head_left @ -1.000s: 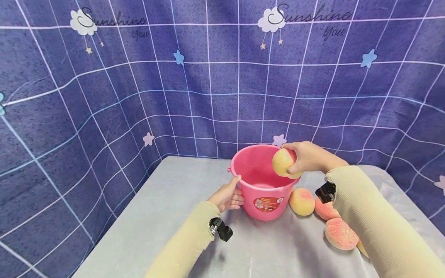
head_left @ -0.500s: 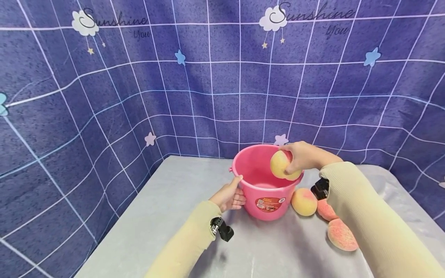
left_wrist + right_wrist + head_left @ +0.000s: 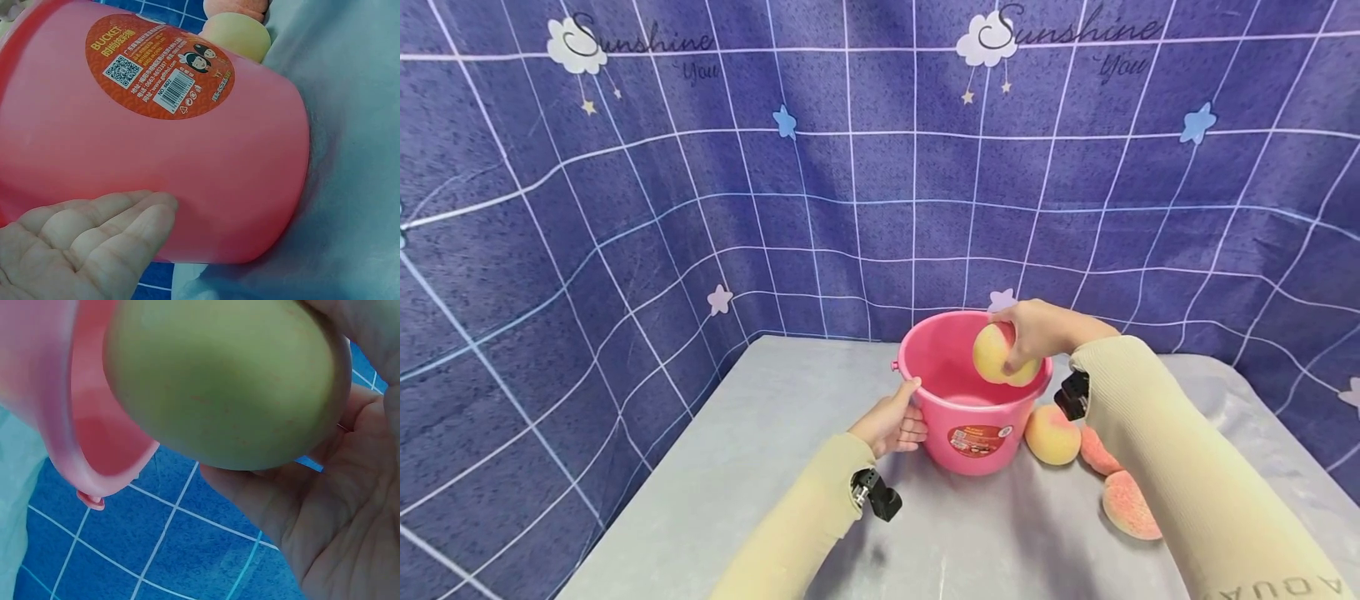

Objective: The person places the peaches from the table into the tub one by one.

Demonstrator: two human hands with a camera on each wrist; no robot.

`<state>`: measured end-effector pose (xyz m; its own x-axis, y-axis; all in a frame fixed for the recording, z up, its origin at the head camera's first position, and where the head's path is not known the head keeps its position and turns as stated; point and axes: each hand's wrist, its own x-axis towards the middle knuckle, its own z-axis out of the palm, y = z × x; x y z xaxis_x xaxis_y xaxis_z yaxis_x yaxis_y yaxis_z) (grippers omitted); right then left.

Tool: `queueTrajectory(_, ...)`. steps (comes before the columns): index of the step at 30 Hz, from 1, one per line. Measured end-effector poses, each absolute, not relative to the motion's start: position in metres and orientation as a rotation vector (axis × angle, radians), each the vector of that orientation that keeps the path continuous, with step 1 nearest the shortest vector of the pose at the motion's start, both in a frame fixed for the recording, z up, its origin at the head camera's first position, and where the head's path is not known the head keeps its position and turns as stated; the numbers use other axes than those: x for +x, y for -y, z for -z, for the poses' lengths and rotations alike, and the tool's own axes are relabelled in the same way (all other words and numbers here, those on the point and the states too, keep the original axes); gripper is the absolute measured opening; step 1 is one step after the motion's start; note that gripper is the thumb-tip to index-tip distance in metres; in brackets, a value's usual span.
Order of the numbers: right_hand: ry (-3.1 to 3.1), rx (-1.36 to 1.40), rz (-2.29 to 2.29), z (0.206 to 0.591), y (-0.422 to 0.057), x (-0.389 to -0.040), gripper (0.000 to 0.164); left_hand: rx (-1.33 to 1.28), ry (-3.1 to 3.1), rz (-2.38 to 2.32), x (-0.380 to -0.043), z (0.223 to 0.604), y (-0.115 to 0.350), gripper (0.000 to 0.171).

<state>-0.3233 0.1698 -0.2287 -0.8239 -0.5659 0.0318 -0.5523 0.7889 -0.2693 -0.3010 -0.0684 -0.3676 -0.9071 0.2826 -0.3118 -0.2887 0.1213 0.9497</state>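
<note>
A pink bucket (image 3: 970, 442) stands upright on the table. My left hand (image 3: 891, 423) holds it at the left, with the thumb at the rim and the fingers along the outer wall. In the left wrist view the fingers (image 3: 125, 219) lie nearly straight beside the wall, under the red oval label (image 3: 159, 65). Over the right part of the bucket's mouth, my right hand (image 3: 1043, 327) grips a large yellow-and-pink peach (image 3: 991, 352). Close up in the right wrist view, the peach (image 3: 225, 387) overlaps the bucket's opening, and the palm and fingers are around its side.
To the bucket's right sits a yellow-pink peach (image 3: 1052, 435), near its wall. Two redder peaches, one behind (image 3: 1099, 450) and one nearer (image 3: 1131, 504), lie partly behind my right sleeve. A blue checked curtain (image 3: 880, 167) hangs behind the grey-covered table (image 3: 715, 500).
My right hand has shifted left with the peach, farther over the bucket's mouth. My left hand and the bucket stay in place.
</note>
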Motion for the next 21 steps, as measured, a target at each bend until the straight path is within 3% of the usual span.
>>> queueTrajectory(21, -2.837, -0.855, 0.473, 0.238, -0.154, -0.338, 0.063, -0.020, -2.006, -1.858, -0.298, 0.370, 0.068, 0.086)
